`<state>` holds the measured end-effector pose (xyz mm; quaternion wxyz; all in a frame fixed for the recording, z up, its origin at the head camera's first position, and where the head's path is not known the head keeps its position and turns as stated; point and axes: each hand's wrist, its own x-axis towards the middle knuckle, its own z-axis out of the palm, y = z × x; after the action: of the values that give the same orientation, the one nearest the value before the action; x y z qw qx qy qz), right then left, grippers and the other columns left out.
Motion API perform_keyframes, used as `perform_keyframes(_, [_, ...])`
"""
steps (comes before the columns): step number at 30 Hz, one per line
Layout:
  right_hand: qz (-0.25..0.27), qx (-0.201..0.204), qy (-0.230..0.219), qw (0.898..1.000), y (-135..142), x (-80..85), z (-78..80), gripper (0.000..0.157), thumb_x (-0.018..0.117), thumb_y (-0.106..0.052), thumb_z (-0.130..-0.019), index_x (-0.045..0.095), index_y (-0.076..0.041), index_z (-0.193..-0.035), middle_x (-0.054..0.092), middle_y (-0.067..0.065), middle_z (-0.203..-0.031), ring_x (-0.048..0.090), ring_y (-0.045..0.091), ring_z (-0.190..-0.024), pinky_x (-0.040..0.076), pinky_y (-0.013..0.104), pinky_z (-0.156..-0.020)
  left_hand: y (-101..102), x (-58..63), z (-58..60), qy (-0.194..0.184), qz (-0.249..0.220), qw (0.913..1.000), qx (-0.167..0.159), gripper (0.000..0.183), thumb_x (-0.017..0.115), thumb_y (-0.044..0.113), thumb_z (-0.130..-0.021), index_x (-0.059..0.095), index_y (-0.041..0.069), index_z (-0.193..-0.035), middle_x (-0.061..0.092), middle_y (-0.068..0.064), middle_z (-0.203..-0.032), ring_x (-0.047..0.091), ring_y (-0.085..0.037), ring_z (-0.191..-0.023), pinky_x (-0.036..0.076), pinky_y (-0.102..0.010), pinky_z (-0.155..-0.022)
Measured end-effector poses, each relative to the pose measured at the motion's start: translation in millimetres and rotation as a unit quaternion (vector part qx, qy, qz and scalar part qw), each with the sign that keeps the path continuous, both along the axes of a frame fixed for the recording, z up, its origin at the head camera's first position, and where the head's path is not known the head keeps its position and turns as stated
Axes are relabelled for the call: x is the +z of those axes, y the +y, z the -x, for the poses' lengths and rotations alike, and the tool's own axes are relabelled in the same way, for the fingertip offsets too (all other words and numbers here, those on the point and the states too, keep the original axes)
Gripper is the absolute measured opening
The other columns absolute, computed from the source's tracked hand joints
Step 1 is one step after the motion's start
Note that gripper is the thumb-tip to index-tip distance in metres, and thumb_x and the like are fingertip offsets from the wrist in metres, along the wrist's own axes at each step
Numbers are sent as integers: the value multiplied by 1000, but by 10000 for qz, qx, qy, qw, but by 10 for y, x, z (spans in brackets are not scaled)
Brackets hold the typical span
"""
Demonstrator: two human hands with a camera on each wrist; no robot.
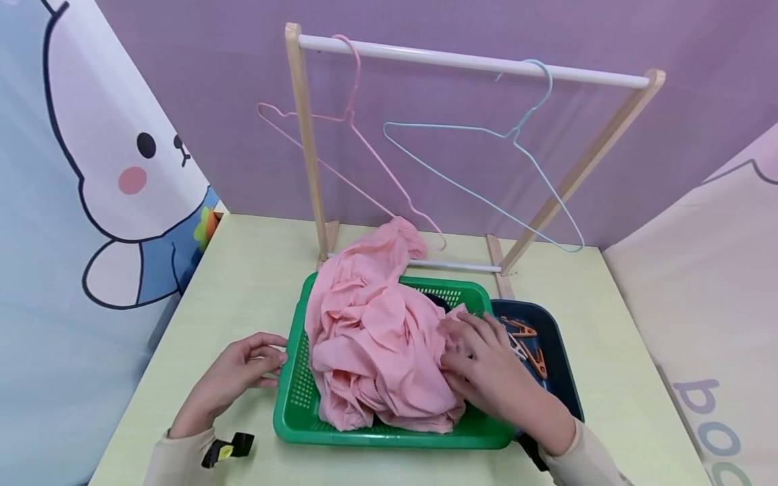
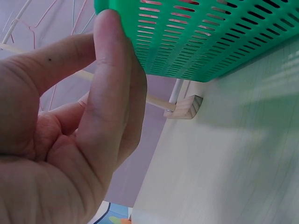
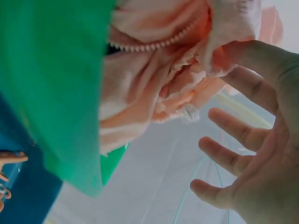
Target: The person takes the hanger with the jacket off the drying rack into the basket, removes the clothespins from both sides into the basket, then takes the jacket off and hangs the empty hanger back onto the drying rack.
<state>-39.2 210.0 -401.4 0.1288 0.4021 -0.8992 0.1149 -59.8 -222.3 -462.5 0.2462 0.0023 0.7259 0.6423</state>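
A crumpled pink garment point(image 1: 389, 337) with scalloped trim fills much of a green plastic basket point(image 1: 389, 439); one end drapes over the basket's far rim. My right hand point(image 1: 492, 364) is at the garment's right side. In the right wrist view, the thumb and index finger of the right hand point(image 3: 261, 116) pinch a fold of the garment point(image 3: 126, 93), while the other fingers are spread apart. At the basket's left rim rests my left hand point(image 1: 243, 368), fingers loosely bent. The left wrist view shows a fingertip point(image 2: 108, 28) against the rim of the basket point(image 2: 177, 42).
Behind the basket stands a wooden rack with a white rail point(image 1: 462, 61), bearing a pink hanger point(image 1: 352, 118) and a light blue hanger point(image 1: 516, 131). A dark blue tray point(image 1: 562, 364) with several clothespins point(image 1: 537, 361) sits beside the basket, partly behind the right arm.
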Motion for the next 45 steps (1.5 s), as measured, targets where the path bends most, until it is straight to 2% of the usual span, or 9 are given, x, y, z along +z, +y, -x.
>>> perform_keyframes(4, [210,-104,227,9995,27,84,75,38,49,-44,-105,72,-18,-89,57,16,-131,44,42,-131,31,72,-103,3,-3,-9,38,-30,10000,-14,44,64,16,-100,49,-9,-133,64,-17,-102,69,-28,-92,60,-46,-78])
perform_keyframes(8, [416,-205,488,9977,65,191,196,50,41,-45,-107,73,-13,-87,58,18,-129,49,42,-123,36,67,-99,11,-7,-20,50,-30,10000,-7,44,64,16,-100,50,-9,-133,64,-17,-102,69,-28,-92,60,-47,-77])
perform_keyframes(11, [502,-299,547,9968,115,263,334,46,46,-42,-106,75,-10,-89,58,19,-128,51,42,-120,39,67,-95,22,-12,-25,37,-30,10000,-5,44,65,16,-100,50,-8,-133,64,-17,-102,69,-28,-91,60,-47,-77])
perform_keyframes(17, [377,-529,75,9979,165,319,782,8,76,-21,-90,76,-13,-94,58,19,-129,51,41,-119,38,70,-92,37,-21,-39,3,13,10000,49,45,66,17,-99,50,-8,-133,65,-16,-101,69,-28,-90,60,-47,-76])
perform_keyframes(23, [-138,-523,-161,9984,44,226,1347,14,81,-21,-86,77,-14,-98,61,18,-124,53,39,-117,33,65,-98,30,-21,-59,-4,-17,10000,64,44,65,16,-99,51,-8,-133,65,-17,-101,69,-28,-90,60,-47,-76])
perform_keyframes(30, [-353,-5,-328,9988,-182,33,1901,25,80,-15,-87,71,-12,-110,59,20,-119,56,44,-109,46,68,-87,26,-31,-77,17,-61,10000,60,44,65,16,-99,50,-8,-133,64,-17,-101,69,-28,-91,60,-48,-77])
perform_keyframes(35, [-474,305,-512,9971,-278,-57,2078,27,81,-13,-86,72,-11,-112,59,19,-115,55,38,-108,48,67,-85,27,-38,-81,-28,-96,9999,3,45,65,17,-99,50,-8,-133,65,-17,-103,69,-29,-91,60,-47,-77])
perform_keyframes(39, [-708,340,-762,9940,-347,-97,2161,16,76,-14,-91,75,-15,-107,60,18,-123,52,36,-116,46,65,-89,25,-37,-78,-52,-61,10000,18,45,66,17,-99,50,-8,-133,65,-17,-102,69,-29,-91,60,-46,-76])
perform_keyframes(45, [-36,89,-730,9973,-338,-28,2080,6,74,-14,-92,76,-12,-97,63,17,-122,51,40,-117,38,67,-95,26,-32,-72,-77,-64,9999,18,47,66,18,-99,49,-8,-134,65,-17,-103,69,-29,-91,60,-47,-77])
